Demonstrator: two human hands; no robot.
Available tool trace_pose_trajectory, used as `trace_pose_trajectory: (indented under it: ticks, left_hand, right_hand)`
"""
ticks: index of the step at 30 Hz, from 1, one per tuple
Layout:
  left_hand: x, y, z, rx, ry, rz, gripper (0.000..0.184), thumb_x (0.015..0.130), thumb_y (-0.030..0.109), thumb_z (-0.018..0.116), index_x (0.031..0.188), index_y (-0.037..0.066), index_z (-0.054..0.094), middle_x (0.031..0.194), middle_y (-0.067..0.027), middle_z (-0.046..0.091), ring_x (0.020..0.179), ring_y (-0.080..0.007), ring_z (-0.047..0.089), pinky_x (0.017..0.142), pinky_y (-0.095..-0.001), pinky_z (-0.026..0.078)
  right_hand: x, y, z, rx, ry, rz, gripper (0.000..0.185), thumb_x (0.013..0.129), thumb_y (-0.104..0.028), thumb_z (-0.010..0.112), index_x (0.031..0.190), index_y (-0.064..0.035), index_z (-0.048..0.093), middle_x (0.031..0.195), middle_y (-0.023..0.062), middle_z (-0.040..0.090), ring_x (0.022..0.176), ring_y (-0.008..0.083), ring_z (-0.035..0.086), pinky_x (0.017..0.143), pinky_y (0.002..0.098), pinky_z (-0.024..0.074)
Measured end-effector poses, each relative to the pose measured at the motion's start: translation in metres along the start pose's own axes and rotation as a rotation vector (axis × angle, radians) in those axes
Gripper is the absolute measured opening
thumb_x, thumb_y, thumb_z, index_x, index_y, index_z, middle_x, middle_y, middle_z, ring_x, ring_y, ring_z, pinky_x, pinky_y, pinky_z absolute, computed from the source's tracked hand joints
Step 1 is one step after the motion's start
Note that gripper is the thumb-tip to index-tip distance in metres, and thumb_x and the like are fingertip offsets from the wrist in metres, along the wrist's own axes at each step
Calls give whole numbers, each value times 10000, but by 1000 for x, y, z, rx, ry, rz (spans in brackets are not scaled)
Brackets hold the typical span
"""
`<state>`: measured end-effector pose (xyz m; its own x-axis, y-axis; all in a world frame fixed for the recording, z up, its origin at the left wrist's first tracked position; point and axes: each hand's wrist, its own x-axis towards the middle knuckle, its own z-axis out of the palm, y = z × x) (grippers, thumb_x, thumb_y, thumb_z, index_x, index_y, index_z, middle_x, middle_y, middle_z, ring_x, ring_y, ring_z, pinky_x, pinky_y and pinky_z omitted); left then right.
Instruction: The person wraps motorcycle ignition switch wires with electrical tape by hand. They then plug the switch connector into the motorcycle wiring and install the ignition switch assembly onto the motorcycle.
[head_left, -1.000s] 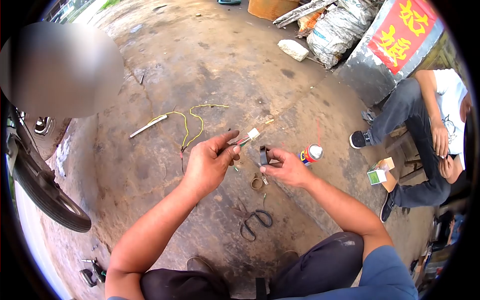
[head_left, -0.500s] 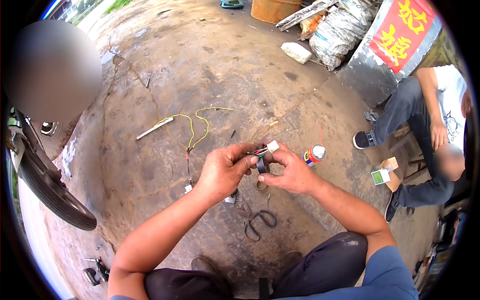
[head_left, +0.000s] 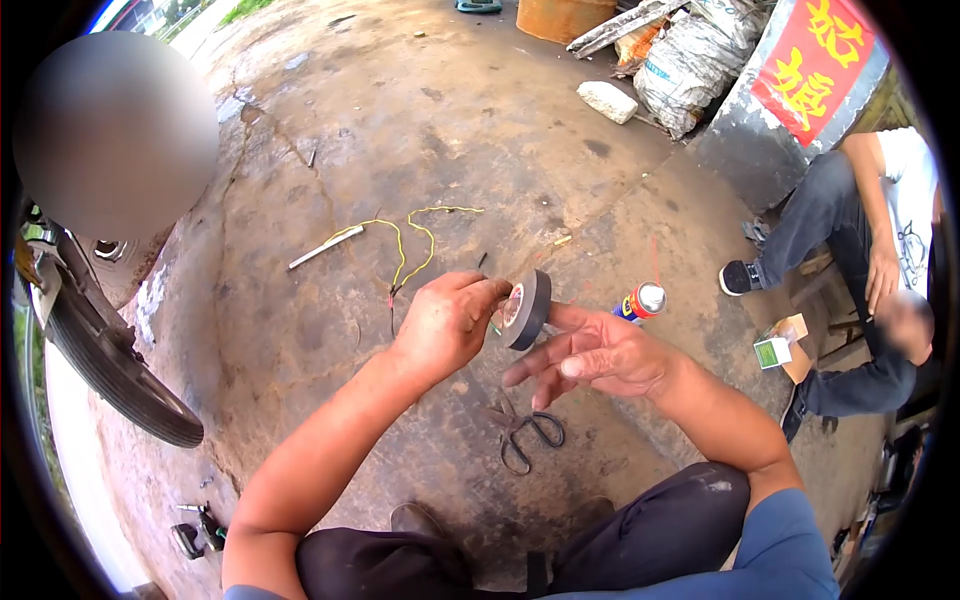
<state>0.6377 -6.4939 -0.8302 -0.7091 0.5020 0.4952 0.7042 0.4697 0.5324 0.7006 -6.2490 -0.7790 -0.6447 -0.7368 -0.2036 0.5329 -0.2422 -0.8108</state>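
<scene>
My left hand (head_left: 448, 322) is closed in a pinch on the wires; only a bit of green shows below its fingertips, and the white connector is out of sight. Beside those fingertips a roll of black tape (head_left: 538, 312) stands on edge, its printed core facing left. My right hand (head_left: 610, 355) is just right of the roll, palm up with fingers spread, its index finger close to or touching the roll's edge. Below the hands, black-handled scissors (head_left: 518, 440) lie on the ground. Yellow wires (head_left: 432, 245) lie beyond my left hand.
A spray can (head_left: 642, 302) stands right of my right hand. A seated person (head_left: 880, 230) is at the right, near a small open box (head_left: 773, 352). At the left are a wheel (head_left: 115, 370) and a blurred area. White sacks (head_left: 690, 75) lie at the back right.
The tape roll has turned and come up beside my left fingertips, covering the white connector. My right hand has opened and spread its fingers. The view has shifted slightly.
</scene>
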Motion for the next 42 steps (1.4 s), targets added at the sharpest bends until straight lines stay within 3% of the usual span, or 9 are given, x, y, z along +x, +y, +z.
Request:
trace_pose_trajectory:
  ticks: [1,8,12,13,17,26,30,32,42]
  left_hand:
    - [1,0,-2,-5,-45,54,152,888,51,719,1040,51,729,869,-127,694,799,-349,676,681,-433,543]
    - [7,25,-14,-142,-291,142,150,885,84,740,1028,47,713,868,-135,700,806,-352,685,701,-440,547]
    - [4,29,-8,-109,-191,135,157,894,91,738,1038,39,703,859,-141,699,801,-355,686,706,-442,547]
    - [2,29,-5,-122,-160,121,162,896,93,738,1043,37,700,853,-141,698,799,-356,686,706,-443,546]
    - [2,31,0,-145,-111,29,157,892,89,739,1035,41,698,839,-143,693,785,-359,679,699,-446,541]
    - [10,30,0,128,-10,186,208,867,40,748,1061,30,672,820,-142,680,766,-365,661,668,-452,531]
    - [9,34,-4,-81,5,176,314,843,-11,752,1138,24,650,1029,-172,671,827,-348,688,708,-425,564]
    - [7,34,-3,-121,5,191,348,839,-22,753,1167,19,644,1125,-190,657,851,-338,701,720,-410,576]
    - [0,40,0,107,-75,361,445,768,9,703,1208,81,689,1295,-220,600,1040,-354,690,732,-391,619]
  right_hand:
    - [-2,-7,-3,18,14,16,633,992,-172,707,1541,-2,442,1051,102,723,791,153,689,824,327,569]
    - [9,-11,-31,-344,360,-100,401,1054,-247,639,1354,19,628,848,-10,651,612,57,504,580,243,462]
    - [10,-14,-14,-1120,787,-11,343,958,-311,765,1074,-3,670,762,35,613,697,93,573,629,297,489]
    - [9,-15,-6,-1180,802,-84,336,919,-300,788,1027,-23,632,831,107,635,758,194,647,679,360,521]
    - [3,-12,2,-1612,454,-493,307,895,-209,764,1113,-50,618,1013,163,645,899,376,670,767,472,546]
    - [14,-6,9,-1877,592,-670,220,865,-116,740,1050,-16,674,938,166,622,864,379,638,752,444,534]
    - [13,-10,0,-1501,613,-474,194,893,-107,723,1033,23,691,876,146,649,803,285,663,723,389,535]
    - [13,-17,6,-1003,672,-61,187,938,-112,687,1034,47,690,827,115,685,761,153,656,695,334,526]
    - [12,-1,-17,-464,505,-147,202,1010,-142,640,1037,47,705,852,43,702,731,74,617,637,256,499]
